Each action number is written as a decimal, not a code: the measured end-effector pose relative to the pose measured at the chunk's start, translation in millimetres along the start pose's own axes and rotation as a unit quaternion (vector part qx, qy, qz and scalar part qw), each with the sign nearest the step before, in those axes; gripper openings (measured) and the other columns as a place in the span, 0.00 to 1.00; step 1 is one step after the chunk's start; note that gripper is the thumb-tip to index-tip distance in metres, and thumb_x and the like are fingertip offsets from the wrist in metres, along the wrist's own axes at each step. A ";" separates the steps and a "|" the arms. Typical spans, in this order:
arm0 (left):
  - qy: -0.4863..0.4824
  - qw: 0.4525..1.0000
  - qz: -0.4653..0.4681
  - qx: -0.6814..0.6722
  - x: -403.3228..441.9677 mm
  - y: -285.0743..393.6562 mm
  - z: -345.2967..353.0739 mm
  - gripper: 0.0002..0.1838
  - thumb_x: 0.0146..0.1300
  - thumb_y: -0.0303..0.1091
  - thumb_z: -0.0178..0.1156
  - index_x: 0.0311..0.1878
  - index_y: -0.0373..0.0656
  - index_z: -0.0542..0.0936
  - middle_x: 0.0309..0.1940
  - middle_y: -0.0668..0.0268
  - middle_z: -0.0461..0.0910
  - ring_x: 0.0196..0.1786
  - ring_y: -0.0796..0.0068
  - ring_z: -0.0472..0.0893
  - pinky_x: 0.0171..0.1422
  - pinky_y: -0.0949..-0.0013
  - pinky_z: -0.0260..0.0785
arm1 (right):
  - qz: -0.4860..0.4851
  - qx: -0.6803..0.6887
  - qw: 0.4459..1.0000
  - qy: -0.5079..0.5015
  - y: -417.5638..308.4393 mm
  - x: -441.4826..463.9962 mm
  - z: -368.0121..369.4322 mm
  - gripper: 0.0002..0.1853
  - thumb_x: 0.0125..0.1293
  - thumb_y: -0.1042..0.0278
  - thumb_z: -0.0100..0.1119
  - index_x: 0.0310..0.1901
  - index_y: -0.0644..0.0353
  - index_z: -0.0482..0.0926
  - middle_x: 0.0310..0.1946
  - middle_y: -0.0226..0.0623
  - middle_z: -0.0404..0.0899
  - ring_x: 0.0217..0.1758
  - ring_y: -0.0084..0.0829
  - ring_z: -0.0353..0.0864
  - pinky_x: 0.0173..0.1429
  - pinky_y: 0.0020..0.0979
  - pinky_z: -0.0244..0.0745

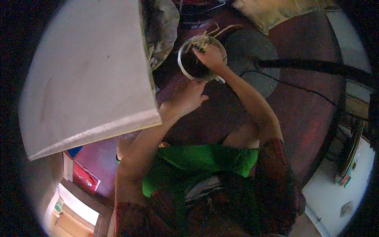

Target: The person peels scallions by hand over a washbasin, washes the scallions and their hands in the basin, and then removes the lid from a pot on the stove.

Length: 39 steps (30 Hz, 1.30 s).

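Observation:
A round bucket [182, 63] with a pale rim and a dark inside stands on the floor ahead of me. My right hand [212, 57] reaches in over its rim, fingers closed on a bunch of dry, straw-like plant stalks [204, 40]. Thin stalk ends stick out past the far rim. At the near side of the bucket is my left hand [192, 94], its fingertips at the rim and its thumb held apart. What lies deeper in the bucket is too dark to make out.
A large pale board-like panel [94, 71] fills the left, close to my left forearm. Behind it sits a crumpled pale sack [167, 33]. A grey round base [252, 51] with a dark pole [308, 64] and a cable stands right of the bucket. A yellowish sack [276, 12] lies beyond.

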<state>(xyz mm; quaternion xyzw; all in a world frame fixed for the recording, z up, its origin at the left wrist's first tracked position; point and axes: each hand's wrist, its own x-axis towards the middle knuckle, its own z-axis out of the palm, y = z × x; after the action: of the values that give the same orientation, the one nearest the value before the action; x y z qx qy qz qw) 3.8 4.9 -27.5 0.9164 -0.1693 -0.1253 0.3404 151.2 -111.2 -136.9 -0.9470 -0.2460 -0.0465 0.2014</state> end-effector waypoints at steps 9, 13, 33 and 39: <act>0.024 0.981 -0.114 -0.154 7.9 -9.6 14.2 0.13 0.60 0.36 0.53 0.43 0.36 0.75 0.30 0.52 0.79 0.38 0.53 0.80 0.43 0.54 0.71 | 0.040 0.395 0.914 -0.086 -7.2 -40.3 -84.9 0.11 0.60 0.67 0.59 0.41 0.64 0.77 0.38 0.36 0.79 0.38 0.26 0.79 0.41 0.27 0.73; 0.066 0.721 -0.303 -0.620 15.7 -9.4 18.1 0.16 0.65 0.38 0.48 0.50 0.39 0.71 0.39 0.56 0.78 0.39 0.59 0.80 0.43 0.56 0.73 | -0.014 0.293 0.956 -0.028 -30.2 -56.3 -129.9 0.11 0.58 0.73 0.58 0.44 0.63 0.77 0.41 0.37 0.78 0.44 0.33 0.77 0.47 0.30 0.73; 0.148 0.495 -0.253 -0.818 30.2 -18.2 -9.1 0.14 0.65 0.38 0.51 0.48 0.40 0.74 0.38 0.61 0.81 0.41 0.66 0.80 0.49 0.62 0.71 | -0.205 0.098 0.963 -0.143 34.5 -141.9 -136.8 0.20 0.53 0.85 0.48 0.50 0.64 0.73 0.49 0.42 0.74 0.42 0.41 0.80 0.43 0.34 0.77; 0.134 0.547 -0.223 -0.796 29.9 -21.3 5.7 0.17 0.64 0.37 0.51 0.52 0.37 0.72 0.44 0.60 0.79 0.45 0.65 0.78 0.54 0.63 0.69 | 0.070 0.284 0.953 -0.081 2.5 -63.9 -126.4 0.10 0.61 0.76 0.53 0.45 0.61 0.76 0.34 0.36 0.79 0.29 0.24 0.77 0.32 0.25 0.72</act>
<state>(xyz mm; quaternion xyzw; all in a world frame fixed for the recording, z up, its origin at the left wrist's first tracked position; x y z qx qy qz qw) 33.9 4.9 -49.3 0.2851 0.2568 -0.1559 0.9102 97.9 -192.9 -34.2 -0.8659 -0.1980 0.1163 0.4444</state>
